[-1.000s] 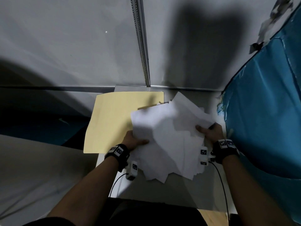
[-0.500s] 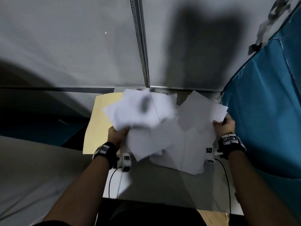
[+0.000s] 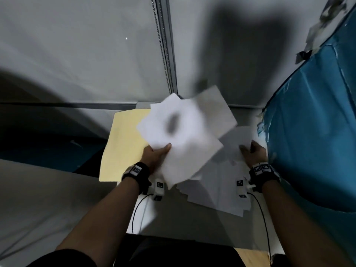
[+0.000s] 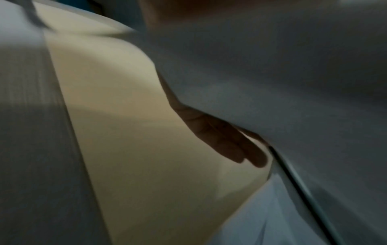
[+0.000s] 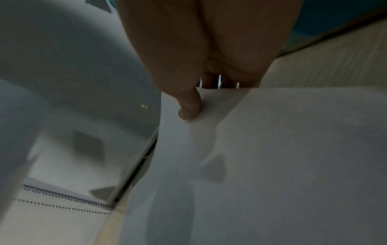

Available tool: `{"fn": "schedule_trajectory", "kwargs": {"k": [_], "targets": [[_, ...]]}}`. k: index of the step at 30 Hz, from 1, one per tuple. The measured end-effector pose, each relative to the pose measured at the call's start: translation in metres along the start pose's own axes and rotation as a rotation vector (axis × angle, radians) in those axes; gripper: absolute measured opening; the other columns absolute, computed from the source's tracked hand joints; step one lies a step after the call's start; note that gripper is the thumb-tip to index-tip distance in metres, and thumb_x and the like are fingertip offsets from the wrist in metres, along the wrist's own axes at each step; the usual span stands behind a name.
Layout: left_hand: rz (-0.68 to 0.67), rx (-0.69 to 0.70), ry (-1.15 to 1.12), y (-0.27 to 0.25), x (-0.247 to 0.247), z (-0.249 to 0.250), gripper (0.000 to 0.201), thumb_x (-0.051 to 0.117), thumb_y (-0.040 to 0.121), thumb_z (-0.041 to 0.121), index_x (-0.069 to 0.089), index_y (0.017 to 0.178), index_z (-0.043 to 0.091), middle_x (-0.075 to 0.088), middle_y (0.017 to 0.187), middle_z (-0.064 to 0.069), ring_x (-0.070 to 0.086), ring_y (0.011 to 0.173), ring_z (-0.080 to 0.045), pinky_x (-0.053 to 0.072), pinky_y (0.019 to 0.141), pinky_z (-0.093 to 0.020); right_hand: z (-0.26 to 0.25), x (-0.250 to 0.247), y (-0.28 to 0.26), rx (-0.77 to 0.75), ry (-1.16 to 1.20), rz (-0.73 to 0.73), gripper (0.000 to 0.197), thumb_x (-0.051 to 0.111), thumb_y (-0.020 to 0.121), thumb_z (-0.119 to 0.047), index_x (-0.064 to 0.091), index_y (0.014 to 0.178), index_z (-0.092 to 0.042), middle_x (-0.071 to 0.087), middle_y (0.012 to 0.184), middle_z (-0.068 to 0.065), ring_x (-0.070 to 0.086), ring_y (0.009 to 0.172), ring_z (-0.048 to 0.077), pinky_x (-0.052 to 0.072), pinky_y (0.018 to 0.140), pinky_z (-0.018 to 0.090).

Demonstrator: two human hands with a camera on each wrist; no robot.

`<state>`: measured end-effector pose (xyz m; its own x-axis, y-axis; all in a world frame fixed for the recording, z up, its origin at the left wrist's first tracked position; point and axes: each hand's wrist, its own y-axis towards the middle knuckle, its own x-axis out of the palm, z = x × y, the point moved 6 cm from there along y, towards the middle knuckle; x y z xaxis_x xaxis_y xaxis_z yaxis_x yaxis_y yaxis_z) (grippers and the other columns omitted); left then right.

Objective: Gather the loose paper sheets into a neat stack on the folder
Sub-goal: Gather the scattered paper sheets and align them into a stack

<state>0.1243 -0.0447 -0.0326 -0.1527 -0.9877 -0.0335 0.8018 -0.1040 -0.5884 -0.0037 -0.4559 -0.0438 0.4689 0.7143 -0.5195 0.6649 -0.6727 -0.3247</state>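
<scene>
Pinching a blurred bundle of sheets [image 3: 183,135] over the folder [image 3: 123,143], my left hand [image 3: 156,157] grips them. My right hand [image 3: 254,154] seems to pinch the sheets on the surface [image 3: 173,220].

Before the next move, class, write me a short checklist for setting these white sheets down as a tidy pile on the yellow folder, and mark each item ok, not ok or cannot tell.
1. Left hand has a grip on the lifted bunch of white paper sheets: ok.
2. Pale yellow card folder has bare space showing: ok.
3. Lifted bunch is over the folder: not ok, only partly; it overhangs to the right.
4. Sheet edges are squared: not ok, corners fan out.
5. Right hand pinches the remaining white sheets on the table: ok.
6. No sheet has slid away: cannot tell.
</scene>
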Motion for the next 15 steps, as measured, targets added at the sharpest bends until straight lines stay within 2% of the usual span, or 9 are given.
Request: {"fn": "schedule_trajectory", "kwargs": {"k": [1,4,5,6,8,9,11,13,15], "targets": [[0.010,0.007,0.051,-0.002,0.007,-0.003,0.033,0.092,0.084,0.021,0.080,0.108,0.001,0.084,0.102,-0.011,0.082,0.082,-0.020,0.068,0.083,-0.044,-0.003,0.004,0.000,0.014,0.013,-0.002,0.036,0.069,0.091,-0.020,0.066,0.122,-0.002,0.071,0.115,0.015,0.068,0.101,0.026,0.051,0.083,0.027],[0.068,0.055,0.157,-0.006,0.016,-0.012,0.037,0.099,0.074,0.020,0.081,0.104,0.010,0.083,0.096,-0.003,0.079,0.074,-0.012,0.063,0.062,-0.025,-0.012,0.009,-0.004,0.101,0.168,0.001,0.030,0.058,0.100,-0.015,0.063,0.124,0.002,0.064,0.118,0.013,0.060,0.106,0.026,0.049,0.072,0.012],[0.093,0.053,0.171,-0.006,0.015,-0.016,0.041,0.101,0.071,0.019,0.080,0.106,0.013,0.082,0.097,-0.001,0.078,0.077,-0.012,0.063,0.064,-0.026,-0.013,0.011,-0.006,0.126,0.254,-0.021,0.034,0.055,0.101,-0.024,0.062,0.125,0.000,0.062,0.117,0.009,0.060,0.103,0.024,0.047,0.071,0.009],[0.111,0.046,0.194,-0.004,0.014,-0.021,0.048,0.102,0.068,0.019,0.080,0.110,0.014,0.081,0.100,-0.001,0.077,0.083,-0.015,0.065,0.069,-0.030,-0.014,0.011,-0.007,0.143,0.292,-0.046,0.041,0.053,0.100,-0.035,0.063,0.126,-0.005,0.062,0.117,0.007,0.061,0.095,0.017,0.047,0.070,0.013],[0.126,0.039,0.244,-0.004,0.013,-0.028,0.060,0.104,0.066,0.022,0.079,0.119,0.010,0.080,0.110,-0.006,0.077,0.096,-0.024,0.064,0.082,-0.040,-0.013,0.012,-0.009,0.129,0.254,-0.099,0.045,0.058,0.096,-0.041,0.064,0.126,-0.007,0.063,0.110,0.005,0.058,0.079,0.007,0.046,0.063,0.014],[0.117,0.046,0.259,-0.005,0.015,-0.028,0.061,0.103,0.068,0.022,0.078,0.122,0.007,0.079,0.114,-0.008,0.076,0.099,-0.027,0.063,0.083,-0.042,-0.012,0.011,-0.010,0.107,0.200,-0.114,0.041,0.070,0.092,-0.036,0.065,0.122,-0.009,0.064,0.107,0.005,0.058,0.078,0.008,0.047,0.062,0.014],[0.090,0.054,0.278,-0.005,0.018,-0.030,0.053,0.097,0.077,0.017,0.077,0.124,0.003,0.077,0.114,-0.009,0.074,0.098,-0.025,0.059,0.082,-0.039,-0.010,0.012,-0.014,0.037,0.033,-0.150,0.058,0.093,0.068,-0.022,0.061,0.115,-0.013,0.062,0.101,0.002,0.060,0.082,0.015,0.053,0.068,0.023],[0.071,0.044,0.303,-0.006,0.020,-0.030,0.045,0.092,0.084,0.018,0.076,0.124,0.002,0.076,0.114,-0.009,0.073,0.099,-0.023,0.058,0.084,-0.038,-0.008,0.014,-0.018,0.014,-0.050,-0.152,0.069,0.097,0.057,-0.009,0.059,0.115,-0.007,0.063,0.100,0.007,0.063,0.086,0.024,0.054,0.074,0.030],[0.068,0.060,0.348,-0.006,0.017,-0.028,0.044,0.089,0.087,0.030,0.078,0.121,0.005,0.079,0.117,-0.012,0.075,0.103,-0.026,0.061,0.091,-0.043,-0.009,0.013,-0.022,0.009,-0.078,-0.097,0.055,0.089,0.065,0.001,0.062,0.113,-0.001,0.067,0.101,0.015,0.065,0.087,0.029,0.051,0.075,0.028]]}}
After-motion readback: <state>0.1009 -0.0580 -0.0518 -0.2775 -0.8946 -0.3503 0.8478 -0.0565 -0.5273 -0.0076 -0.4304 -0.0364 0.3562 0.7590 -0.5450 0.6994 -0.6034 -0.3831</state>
